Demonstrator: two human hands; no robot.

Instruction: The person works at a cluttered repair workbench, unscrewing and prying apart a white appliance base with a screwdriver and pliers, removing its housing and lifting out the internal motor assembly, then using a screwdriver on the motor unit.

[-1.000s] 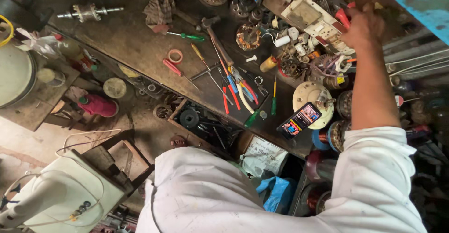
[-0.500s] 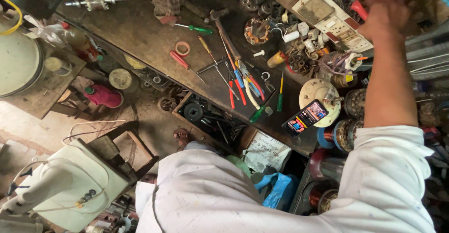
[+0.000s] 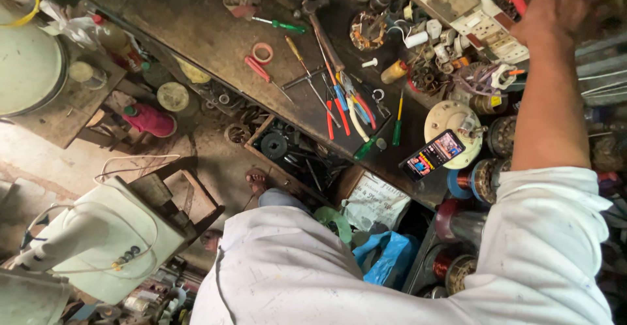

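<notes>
While the arm stretches toward one o'clock, the right hand [image 3: 555, 8] reaches over the bench [image 3: 209, 31], fingers curled. Whether it holds anything, nobody can tell. A white switch board [image 3: 473, 12] lies just beside it at nine o'clock.

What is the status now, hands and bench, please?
Right hand reaching over the white switchboard, grip unclear. Left hand out of view. Phone and loose tools crowd the workbench.

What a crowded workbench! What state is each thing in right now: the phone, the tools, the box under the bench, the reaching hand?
Right hand: stretched out over the far clutter; what its grip holds is unclear.
Phone: screen lit, lying on the bench edge.
Hammer: lying flat, untouched.
Green screwdriver: lying flat.
Tape roll: lying flat.
Wooden box: open, holding metal parts.
Left hand: out of sight.
</notes>
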